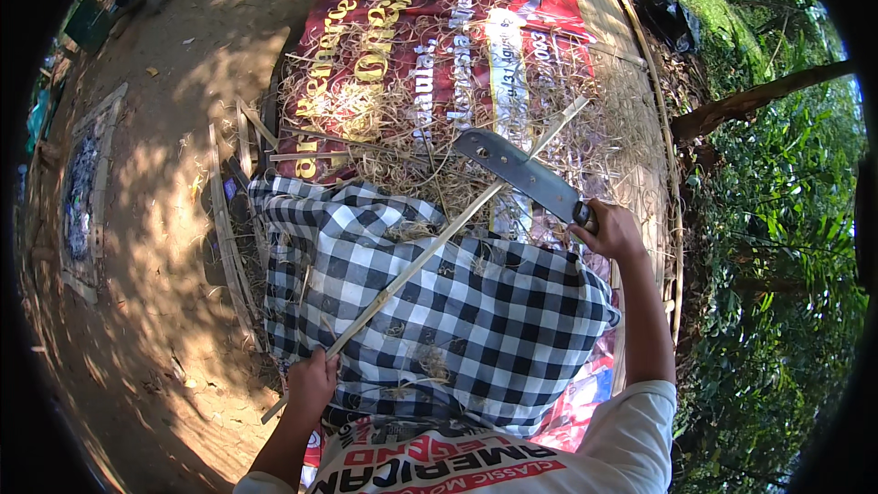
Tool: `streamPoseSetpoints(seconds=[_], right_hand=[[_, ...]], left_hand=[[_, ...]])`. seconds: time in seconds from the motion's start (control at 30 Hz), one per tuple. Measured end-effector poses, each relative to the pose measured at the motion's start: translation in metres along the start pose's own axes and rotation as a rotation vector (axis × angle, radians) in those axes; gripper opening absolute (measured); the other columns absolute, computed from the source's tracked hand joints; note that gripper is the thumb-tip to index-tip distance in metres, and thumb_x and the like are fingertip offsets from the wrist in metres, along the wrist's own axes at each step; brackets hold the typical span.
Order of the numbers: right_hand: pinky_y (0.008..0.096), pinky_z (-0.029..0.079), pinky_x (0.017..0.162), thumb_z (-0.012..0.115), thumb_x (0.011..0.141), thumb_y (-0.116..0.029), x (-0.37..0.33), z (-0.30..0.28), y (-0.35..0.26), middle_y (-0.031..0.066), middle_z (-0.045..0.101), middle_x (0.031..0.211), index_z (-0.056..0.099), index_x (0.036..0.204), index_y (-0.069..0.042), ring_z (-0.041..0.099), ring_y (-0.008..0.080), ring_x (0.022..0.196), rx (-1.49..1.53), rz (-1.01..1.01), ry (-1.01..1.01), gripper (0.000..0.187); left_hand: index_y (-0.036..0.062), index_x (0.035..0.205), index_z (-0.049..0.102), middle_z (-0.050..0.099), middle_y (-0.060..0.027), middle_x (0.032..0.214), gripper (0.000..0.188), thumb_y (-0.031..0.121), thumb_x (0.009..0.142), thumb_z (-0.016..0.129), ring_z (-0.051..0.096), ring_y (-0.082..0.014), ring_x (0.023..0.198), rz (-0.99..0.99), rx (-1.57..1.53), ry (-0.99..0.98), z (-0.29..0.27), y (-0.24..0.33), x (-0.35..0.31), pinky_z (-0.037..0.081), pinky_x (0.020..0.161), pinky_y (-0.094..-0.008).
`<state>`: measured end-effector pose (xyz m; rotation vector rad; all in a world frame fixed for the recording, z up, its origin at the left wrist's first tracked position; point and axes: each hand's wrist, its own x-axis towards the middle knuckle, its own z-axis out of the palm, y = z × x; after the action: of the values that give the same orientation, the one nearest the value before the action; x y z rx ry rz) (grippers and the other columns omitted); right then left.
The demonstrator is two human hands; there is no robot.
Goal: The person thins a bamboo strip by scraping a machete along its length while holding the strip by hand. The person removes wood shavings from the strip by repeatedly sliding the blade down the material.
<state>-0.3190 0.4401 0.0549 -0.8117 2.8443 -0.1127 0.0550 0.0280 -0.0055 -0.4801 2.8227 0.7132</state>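
Pale strip (412, 271) slants across the checkered cloth (494, 329), clasped by the left hand (313, 382); right hand (615, 230) grips the knife (517, 169). Ideally, angle it shallowly, stroking away from the left hand (safer, likely smoother).

Checked black-and-white cloth (517, 311), grey blade (530, 179), tan strip (419, 265), red banner (439, 64)

Left fingers (320, 363) curl close in, right fingers (586, 234) clench ahead, right forearm (648, 325) stretched forward
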Motion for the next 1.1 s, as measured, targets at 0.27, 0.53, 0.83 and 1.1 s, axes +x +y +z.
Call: streamPoseSetpoints(seconds=[0.27, 0.53, 0.83, 1.1], right_hand=[[0.0453, 0.053, 0.059, 0.067, 0.08, -0.055, 0.006, 0.004, -0.052, 0.017, 0.063, 0.063, 0.057, 0.089, -0.001, 0.065, 0.0371, 0.061, 0.039, -0.02, 0.013, 0.055], [0.0451, 0.051, 0.054, 0.06, 0.082, -0.062, 0.022, 0.012, -0.098, 0.0174, 0.061, 0.059, 0.055, 0.087, 0.0, 0.062, 0.0383, 0.055, 0.009, -0.424, -0.105, 0.062], [0.0491, 0.053, 0.067, 0.064, 0.081, -0.058, 0.019, -0.01, 0.018, 0.0235, 0.066, 0.074, 0.063, 0.094, 0.0, 0.066, 0.0411, 0.07, 0.001, 0.24, 0.009, 0.06], [0.0468, 0.052, 0.059, 0.064, 0.081, -0.059, 0.015, 0.012, -0.081, 0.018, 0.062, 0.063, 0.058, 0.094, -0.002, 0.063, 0.0388, 0.061, 0.036, -0.216, -0.135, 0.059]], left_hand=[[0.0005, 0.081, 0.052, 0.056, -0.0188, 0.055, 0.025, 0.022, 0.093, 0.055, 0.06, -0.04, 0.053, -0.016, -0.05, -0.02, 0.0, -0.001, 0.0, 0.045, 0.05, -0.0477], [0.0013, 0.08, 0.052, 0.056, -0.0195, 0.055, 0.024, 0.022, 0.093, 0.056, 0.059, -0.0419, 0.054, -0.014, -0.039, -0.003, 0.0, -0.004, -0.002, 0.045, 0.05, -0.0487], [0.0019, 0.077, 0.053, 0.056, -0.0191, 0.055, 0.025, 0.021, 0.091, 0.059, 0.059, -0.0409, 0.054, 0.059, -0.025, 0.012, 0.005, -0.007, 0.008, 0.045, 0.049, -0.0489], [-0.0005, 0.082, 0.054, 0.055, -0.0209, 0.055, 0.024, 0.021, 0.092, 0.056, 0.059, -0.0435, 0.055, -0.006, -0.031, -0.015, 0.002, -0.006, 0.002, 0.045, 0.05, -0.0496]])
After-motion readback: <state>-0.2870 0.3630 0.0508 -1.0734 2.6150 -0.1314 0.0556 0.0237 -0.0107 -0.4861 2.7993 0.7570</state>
